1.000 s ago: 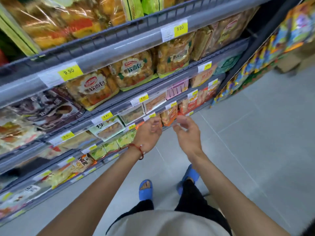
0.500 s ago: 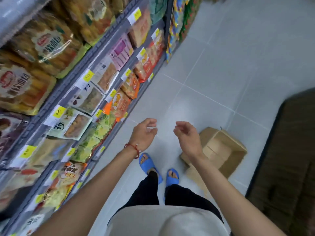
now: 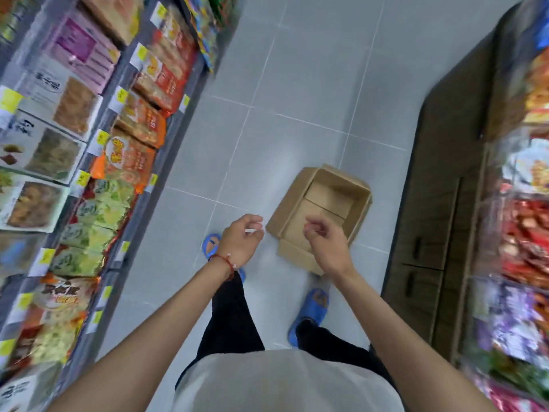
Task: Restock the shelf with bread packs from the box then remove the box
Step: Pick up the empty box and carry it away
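Looking down through the head view, the open brown cardboard box (image 3: 326, 197) sat on the grey tiled floor (image 3: 297, 84) just ahead of the blue sandals (image 3: 312, 310), apparently empty and well apart from the stocked grey metal shelf (image 3: 170, 144) on the left. Left hand (image 3: 242, 240) and right hand (image 3: 325, 248) hung apart above its near end, fingers loosely curled, gripping nothing. Step in hand was likely box removal: bend, take opposite walls rather than loose flaps, lift level, clear the feet.
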